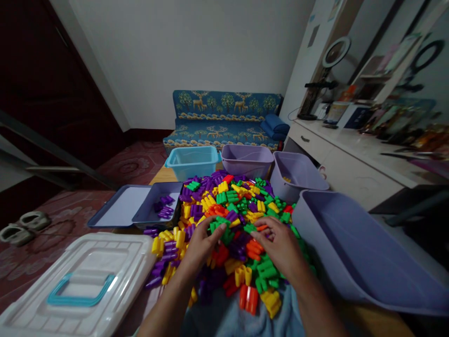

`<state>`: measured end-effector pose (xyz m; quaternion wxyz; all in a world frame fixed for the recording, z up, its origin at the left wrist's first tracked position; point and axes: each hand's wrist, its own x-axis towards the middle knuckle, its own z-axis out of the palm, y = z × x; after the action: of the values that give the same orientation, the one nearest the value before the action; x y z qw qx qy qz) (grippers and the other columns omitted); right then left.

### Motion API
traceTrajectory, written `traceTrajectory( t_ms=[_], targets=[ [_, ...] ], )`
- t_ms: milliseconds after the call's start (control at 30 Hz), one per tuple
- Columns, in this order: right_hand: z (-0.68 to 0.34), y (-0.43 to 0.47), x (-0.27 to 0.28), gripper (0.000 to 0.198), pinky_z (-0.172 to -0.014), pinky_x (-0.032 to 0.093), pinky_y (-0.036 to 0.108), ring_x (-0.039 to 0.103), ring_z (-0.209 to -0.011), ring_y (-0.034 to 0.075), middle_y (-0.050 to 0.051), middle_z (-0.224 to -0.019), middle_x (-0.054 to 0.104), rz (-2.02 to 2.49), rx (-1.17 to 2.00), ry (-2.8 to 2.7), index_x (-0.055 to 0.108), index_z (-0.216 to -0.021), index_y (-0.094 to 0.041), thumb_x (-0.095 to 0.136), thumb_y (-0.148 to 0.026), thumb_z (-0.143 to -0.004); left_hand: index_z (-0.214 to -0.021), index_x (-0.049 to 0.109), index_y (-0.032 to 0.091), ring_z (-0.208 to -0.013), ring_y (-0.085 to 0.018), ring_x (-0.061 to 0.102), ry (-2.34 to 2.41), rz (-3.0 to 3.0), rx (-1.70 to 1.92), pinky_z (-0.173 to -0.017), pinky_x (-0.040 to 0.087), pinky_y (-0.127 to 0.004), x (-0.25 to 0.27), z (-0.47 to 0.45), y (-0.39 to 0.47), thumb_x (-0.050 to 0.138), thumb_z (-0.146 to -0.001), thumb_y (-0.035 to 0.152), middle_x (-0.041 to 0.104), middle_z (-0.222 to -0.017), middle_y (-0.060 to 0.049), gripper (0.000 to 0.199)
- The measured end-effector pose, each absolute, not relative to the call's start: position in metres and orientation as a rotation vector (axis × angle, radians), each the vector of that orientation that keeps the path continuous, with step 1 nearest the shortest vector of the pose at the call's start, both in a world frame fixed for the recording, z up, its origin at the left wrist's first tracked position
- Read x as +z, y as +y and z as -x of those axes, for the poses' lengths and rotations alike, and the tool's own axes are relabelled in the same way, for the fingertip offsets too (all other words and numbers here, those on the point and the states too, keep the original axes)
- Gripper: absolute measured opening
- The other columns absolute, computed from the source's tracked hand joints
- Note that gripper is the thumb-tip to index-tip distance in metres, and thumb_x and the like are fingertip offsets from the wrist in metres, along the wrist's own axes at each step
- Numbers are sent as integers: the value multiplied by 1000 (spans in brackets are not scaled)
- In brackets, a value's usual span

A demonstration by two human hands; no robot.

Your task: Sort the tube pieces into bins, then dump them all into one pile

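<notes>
A large heap of plastic building blocks (210, 202) in purple, yellow, green and orange-red covers the table before me. Over its middle, my left hand (206, 236) is closed around a green block (219, 225), thumb and fingers gripping its sides. To the right, my right hand (275, 236) is curled with its fingertips at another green block (249, 228), which it seems to pinch. An orange block (255, 249) lies just below those fingertips. Near my body, a red block (249, 299) and a yellow block (271, 303) rest on blue cloth (224, 316).
Behind the heap stand a light-blue bin (192, 154) and a purple bin (247, 159); more lilac bins (298, 164) line the right. Leftward are an open tin (154, 192) with purple blocks and a white lid (91, 262). A patterned sofa (217, 126) stands beyond.
</notes>
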<state>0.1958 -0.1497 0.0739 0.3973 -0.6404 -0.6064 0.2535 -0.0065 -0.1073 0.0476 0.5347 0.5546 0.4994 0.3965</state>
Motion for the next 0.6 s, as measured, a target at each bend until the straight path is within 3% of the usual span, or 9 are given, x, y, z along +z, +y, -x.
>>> traceTrajectory(
  t_ms=[100, 200, 433, 533, 600],
  targets=[
    [-229, -149, 75, 19, -72, 48, 32, 63, -80, 20, 6, -95, 64, 1778, 360, -1534, 64, -91, -21, 57, -35, -80, -102, 60, 14, -53, -11, 54, 1161, -1289, 988, -47, 43, -21, 47, 5, -107, 67, -71, 56, 59, -71, 1, 53],
    [-243, -148, 70, 24, -74, 48, 34, 63, -88, 22, 8, -100, 64, 1869, 279, -1576, 64, -96, -19, 58, -34, -78, -108, 59, 15, -55, -12, 55, 1165, -1246, 1003, -48, 45, -22, 48, 4, -108, 68, -71, 55, 60, -77, 0, 55],
    [-201, -152, 66, 28, -71, 49, 31, 63, -75, 16, 7, -102, 67, 1699, 607, -1581, 64, -104, -19, 59, -31, -79, -116, 58, 18, -63, -15, 60, 1071, -1140, 1029, -54, 49, -24, 53, 4, -108, 65, -75, 50, 64, -90, -4, 53],
    [-175, -150, 69, 40, -66, 49, 28, 61, -70, 13, 7, -109, 65, 1561, 743, -1534, 59, -119, -20, 59, -29, -79, -114, 60, 17, -71, -17, 62, 1004, -1114, 1034, -62, 51, -27, 54, 5, -108, 67, -75, 49, 65, -96, -6, 51],
    [-162, -147, 70, 49, -62, 48, 27, 60, -65, 12, 6, -103, 66, 1498, 841, -1518, 53, -127, -21, 60, -29, -79, -111, 62, 16, -82, -20, 63, 967, -1144, 1045, -70, 50, -28, 54, 6, -108, 68, -74, 48, 67, -100, -7, 49]
  ],
)
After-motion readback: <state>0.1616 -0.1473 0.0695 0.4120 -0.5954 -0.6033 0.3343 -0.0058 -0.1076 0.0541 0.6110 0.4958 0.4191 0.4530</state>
